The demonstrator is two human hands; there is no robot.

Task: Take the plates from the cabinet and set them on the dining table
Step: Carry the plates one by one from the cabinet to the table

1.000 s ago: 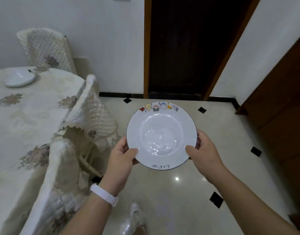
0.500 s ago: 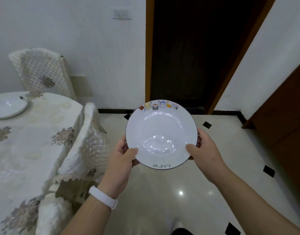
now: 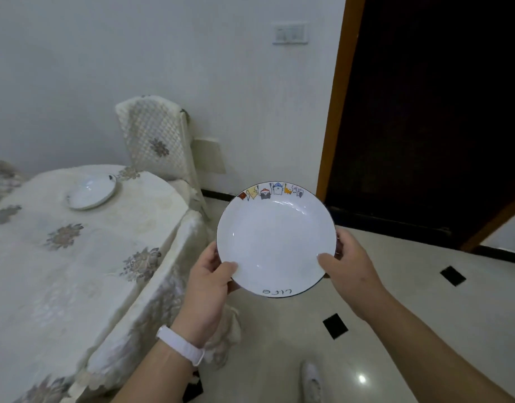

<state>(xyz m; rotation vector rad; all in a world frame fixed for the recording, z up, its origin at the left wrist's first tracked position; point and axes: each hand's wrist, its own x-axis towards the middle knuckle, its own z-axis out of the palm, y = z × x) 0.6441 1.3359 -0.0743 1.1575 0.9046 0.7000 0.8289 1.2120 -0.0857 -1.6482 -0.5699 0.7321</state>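
My left hand [image 3: 209, 282] and right hand [image 3: 349, 269] grip opposite edges of a white deep plate [image 3: 275, 237], thumbs on its rim and fingers curled underneath, holding it in the air above the tiled floor [image 3: 425, 301]. The cloth-covered dining table [image 3: 75, 257] stands just to my left, with a second white plate [image 3: 91, 191] on its far side near a covered chair [image 3: 155, 138].

Both forearms [image 3: 425, 333] bare — a white wristband [image 3: 182, 346] circles the left wrist, white shoe [image 3: 311, 382] below.

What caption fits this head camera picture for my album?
The left hand and right hand hold a white plate beside the table, where another plate sits.
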